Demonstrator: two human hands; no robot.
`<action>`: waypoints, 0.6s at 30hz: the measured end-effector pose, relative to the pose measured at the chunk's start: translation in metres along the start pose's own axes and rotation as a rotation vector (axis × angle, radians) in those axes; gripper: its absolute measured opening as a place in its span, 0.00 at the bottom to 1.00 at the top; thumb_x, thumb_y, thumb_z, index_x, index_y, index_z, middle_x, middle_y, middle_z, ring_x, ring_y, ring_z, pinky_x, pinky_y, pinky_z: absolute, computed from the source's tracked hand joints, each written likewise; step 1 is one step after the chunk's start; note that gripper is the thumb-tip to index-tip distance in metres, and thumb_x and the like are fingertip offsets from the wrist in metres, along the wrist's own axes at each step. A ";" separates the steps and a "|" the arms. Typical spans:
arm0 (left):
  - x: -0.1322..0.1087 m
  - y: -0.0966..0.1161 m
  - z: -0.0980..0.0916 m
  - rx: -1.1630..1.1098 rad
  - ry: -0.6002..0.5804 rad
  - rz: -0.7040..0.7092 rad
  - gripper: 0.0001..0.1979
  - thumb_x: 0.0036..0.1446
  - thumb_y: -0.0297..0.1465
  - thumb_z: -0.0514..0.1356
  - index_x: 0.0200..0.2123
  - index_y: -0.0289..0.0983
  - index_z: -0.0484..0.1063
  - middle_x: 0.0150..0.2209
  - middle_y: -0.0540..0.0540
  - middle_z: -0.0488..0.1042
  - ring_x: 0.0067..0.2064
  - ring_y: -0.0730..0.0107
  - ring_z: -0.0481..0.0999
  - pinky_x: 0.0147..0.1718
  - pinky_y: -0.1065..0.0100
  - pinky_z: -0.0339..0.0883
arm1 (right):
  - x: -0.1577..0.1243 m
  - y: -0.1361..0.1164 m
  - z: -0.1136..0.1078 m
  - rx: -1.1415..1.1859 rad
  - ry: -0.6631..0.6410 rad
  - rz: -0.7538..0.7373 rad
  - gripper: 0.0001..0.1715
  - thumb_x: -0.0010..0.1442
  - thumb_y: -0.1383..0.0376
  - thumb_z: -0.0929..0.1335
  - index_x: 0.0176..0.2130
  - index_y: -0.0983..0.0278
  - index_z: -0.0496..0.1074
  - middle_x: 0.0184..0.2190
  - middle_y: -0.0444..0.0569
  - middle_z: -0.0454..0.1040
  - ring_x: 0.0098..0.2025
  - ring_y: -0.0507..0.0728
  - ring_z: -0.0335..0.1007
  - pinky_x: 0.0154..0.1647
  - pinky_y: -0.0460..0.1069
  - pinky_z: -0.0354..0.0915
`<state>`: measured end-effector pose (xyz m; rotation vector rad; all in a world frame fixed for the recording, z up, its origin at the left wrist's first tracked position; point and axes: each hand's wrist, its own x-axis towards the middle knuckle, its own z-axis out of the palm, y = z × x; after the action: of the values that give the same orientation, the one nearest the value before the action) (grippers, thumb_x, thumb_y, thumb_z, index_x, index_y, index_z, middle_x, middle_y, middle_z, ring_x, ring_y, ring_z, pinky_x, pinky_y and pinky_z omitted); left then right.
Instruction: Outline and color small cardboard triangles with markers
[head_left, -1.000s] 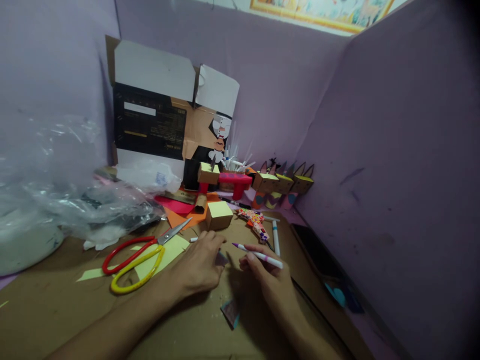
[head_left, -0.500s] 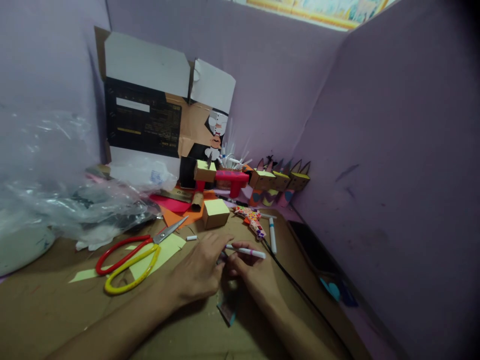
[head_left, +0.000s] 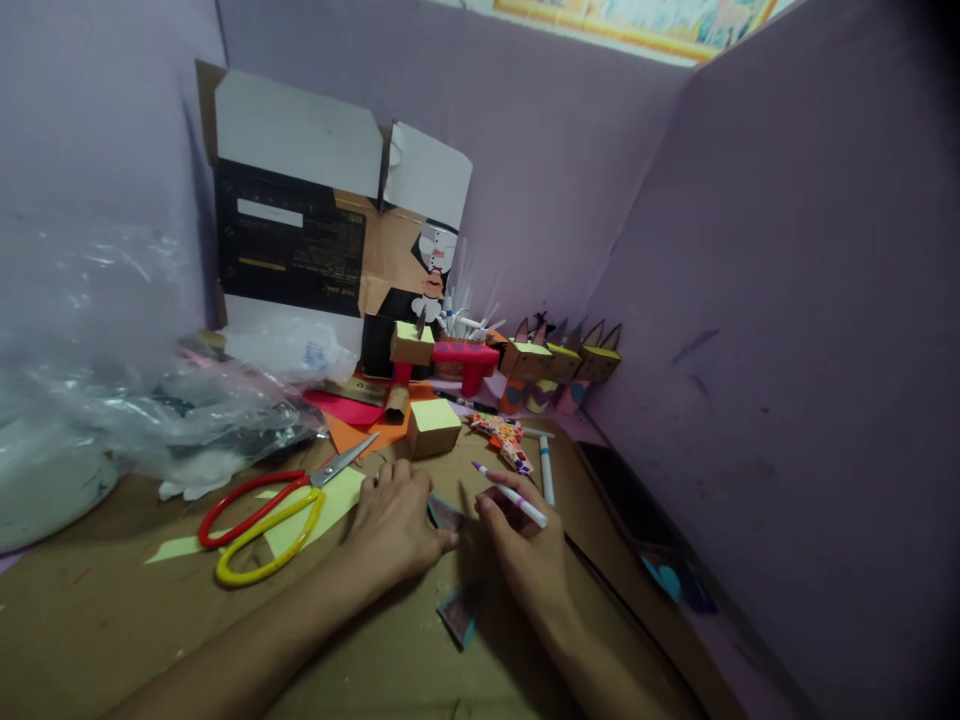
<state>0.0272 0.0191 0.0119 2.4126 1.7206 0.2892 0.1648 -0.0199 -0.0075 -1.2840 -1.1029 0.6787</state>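
My right hand [head_left: 523,535] grips a white marker [head_left: 521,500] with its purple tip bare and pointing up and left. My left hand [head_left: 395,520] lies palm down on the cardboard, its fingers reaching forward and its thumb out to the side. By that thumb is a small dark paper piece [head_left: 445,514] with a blue edge; whether they touch I cannot tell. A similar piece [head_left: 457,615], roughly triangular, lies nearer me between my forearms. Just beyond my left fingers sits a small cardboard box [head_left: 434,428] with a pale yellow top.
Large scissors [head_left: 270,525] with red and yellow handles lie at left over yellow paper [head_left: 341,507]. A glue gun [head_left: 504,435] in patterned wrap trails a black cord, beside another marker [head_left: 546,468]. Clear plastic bags [head_left: 225,400] crowd the left; box figures [head_left: 562,360] stand behind. A phone-like dark slab [head_left: 626,490] lies right.
My hands have moved apart, the left one forward and left over the spot where a white cap lay. The marker's purple tip now shows, and a second paper piece has come into view.
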 end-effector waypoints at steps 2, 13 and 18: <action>-0.001 0.003 0.001 0.003 -0.009 0.001 0.23 0.38 0.46 0.60 0.36 0.37 0.68 0.41 0.40 0.67 0.46 0.49 0.63 0.43 0.53 0.56 | 0.000 0.002 0.000 0.000 -0.020 -0.001 0.14 0.49 0.66 0.67 0.38 0.67 0.70 0.26 0.46 0.71 0.28 0.53 0.67 0.30 0.46 0.63; -0.007 0.001 0.008 -0.185 0.071 0.178 0.23 0.43 0.32 0.59 0.46 0.39 0.62 0.48 0.43 0.66 0.52 0.58 0.61 0.50 0.57 0.51 | 0.002 0.004 -0.002 0.092 -0.080 0.128 0.18 0.43 0.70 0.69 0.38 0.67 0.70 0.25 0.45 0.72 0.28 0.54 0.68 0.30 0.48 0.65; -0.010 0.001 0.003 -0.220 0.133 0.303 0.26 0.43 0.30 0.60 0.48 0.41 0.59 0.49 0.45 0.66 0.51 0.61 0.62 0.50 0.59 0.50 | 0.002 0.000 -0.002 0.182 -0.151 0.201 0.14 0.42 0.68 0.69 0.34 0.67 0.69 0.20 0.42 0.70 0.20 0.50 0.64 0.20 0.45 0.63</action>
<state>0.0261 0.0091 0.0088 2.5279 1.2826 0.6544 0.1673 -0.0186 -0.0066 -1.2104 -1.0148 1.0173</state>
